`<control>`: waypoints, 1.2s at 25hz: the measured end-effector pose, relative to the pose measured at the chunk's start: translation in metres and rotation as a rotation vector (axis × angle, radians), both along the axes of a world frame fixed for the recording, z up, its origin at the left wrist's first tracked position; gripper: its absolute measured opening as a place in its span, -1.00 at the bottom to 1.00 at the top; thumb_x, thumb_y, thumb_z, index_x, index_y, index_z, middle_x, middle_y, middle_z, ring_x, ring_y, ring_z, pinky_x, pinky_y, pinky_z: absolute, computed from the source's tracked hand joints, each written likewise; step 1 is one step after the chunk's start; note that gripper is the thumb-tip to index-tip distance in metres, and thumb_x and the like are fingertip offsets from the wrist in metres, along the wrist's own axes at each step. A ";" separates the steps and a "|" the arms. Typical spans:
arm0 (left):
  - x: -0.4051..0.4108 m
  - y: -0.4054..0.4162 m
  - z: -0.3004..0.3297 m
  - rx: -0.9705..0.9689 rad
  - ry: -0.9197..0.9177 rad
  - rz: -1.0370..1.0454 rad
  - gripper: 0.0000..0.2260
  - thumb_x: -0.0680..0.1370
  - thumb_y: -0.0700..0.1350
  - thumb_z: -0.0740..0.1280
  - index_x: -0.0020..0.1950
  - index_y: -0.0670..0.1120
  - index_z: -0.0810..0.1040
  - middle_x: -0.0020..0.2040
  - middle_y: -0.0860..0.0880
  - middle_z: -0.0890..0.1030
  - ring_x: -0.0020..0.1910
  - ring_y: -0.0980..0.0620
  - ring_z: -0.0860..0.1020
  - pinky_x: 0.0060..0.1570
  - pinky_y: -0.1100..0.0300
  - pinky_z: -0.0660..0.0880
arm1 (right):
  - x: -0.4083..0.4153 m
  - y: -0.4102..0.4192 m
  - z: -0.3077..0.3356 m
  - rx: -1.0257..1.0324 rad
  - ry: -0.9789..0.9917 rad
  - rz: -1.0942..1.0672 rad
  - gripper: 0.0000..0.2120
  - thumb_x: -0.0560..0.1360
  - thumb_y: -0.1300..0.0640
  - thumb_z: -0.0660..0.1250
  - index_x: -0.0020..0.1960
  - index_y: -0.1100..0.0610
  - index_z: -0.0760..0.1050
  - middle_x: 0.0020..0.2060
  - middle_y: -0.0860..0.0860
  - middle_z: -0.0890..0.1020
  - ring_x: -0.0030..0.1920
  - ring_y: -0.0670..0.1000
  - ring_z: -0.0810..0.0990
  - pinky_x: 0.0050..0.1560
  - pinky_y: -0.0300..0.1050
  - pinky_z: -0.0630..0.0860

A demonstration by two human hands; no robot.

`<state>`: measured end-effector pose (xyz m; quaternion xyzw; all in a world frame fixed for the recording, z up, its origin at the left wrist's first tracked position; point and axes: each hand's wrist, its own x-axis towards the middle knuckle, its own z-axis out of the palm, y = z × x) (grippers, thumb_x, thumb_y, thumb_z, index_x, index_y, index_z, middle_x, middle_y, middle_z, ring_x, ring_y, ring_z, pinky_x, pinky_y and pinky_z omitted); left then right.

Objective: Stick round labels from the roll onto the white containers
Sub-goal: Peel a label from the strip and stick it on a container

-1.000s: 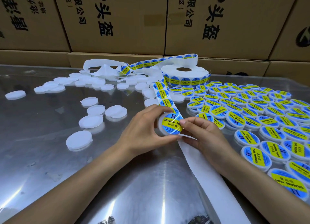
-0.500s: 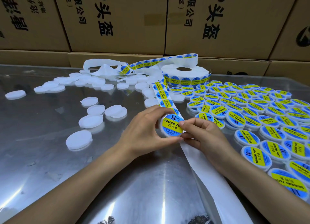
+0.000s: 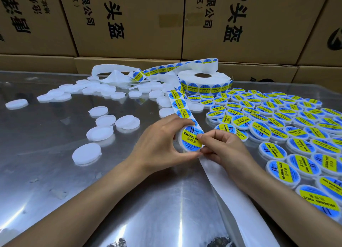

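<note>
White round container (image 3: 182,142) held tilted, blue-yellow label (image 3: 191,138) on its face (soldering paste), label roll (image 3: 204,82) lying flat behind

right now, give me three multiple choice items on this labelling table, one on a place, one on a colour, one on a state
1. Where do the labelled containers lie?
A. right of the hands
B. left of the hands
C. on the cardboard boxes

2. What colours is the label on the held container?
A. red and white
B. blue and yellow
C. green and black

3. What is the left hand doing?
A. lying flat on the metal table
B. reaching for the label roll
C. gripping the held container

Answers:
1 A: the labelled ones spread to the right, the unlabelled containers to the left.
2 B: a yellow band crosses a blue disc.
3 C: its fingers curl round the rim, while the right hand pinches the label's edge.
</note>
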<state>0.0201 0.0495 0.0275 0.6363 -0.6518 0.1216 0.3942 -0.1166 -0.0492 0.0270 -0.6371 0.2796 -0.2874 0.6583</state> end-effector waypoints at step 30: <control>-0.023 -0.006 0.006 -0.064 0.780 -0.076 -0.86 0.50 -0.17 0.38 0.01 0.01 0.65 -0.05 0.03 0.70 -0.06 0.00 0.65 0.00 0.03 0.58 | -0.003 0.009 0.003 -0.249 -0.005 0.310 -0.87 0.31 -0.01 0.39 -0.27 0.04 0.60 -0.44 -0.07 0.63 -0.40 -0.23 0.54 -0.31 -0.42 0.44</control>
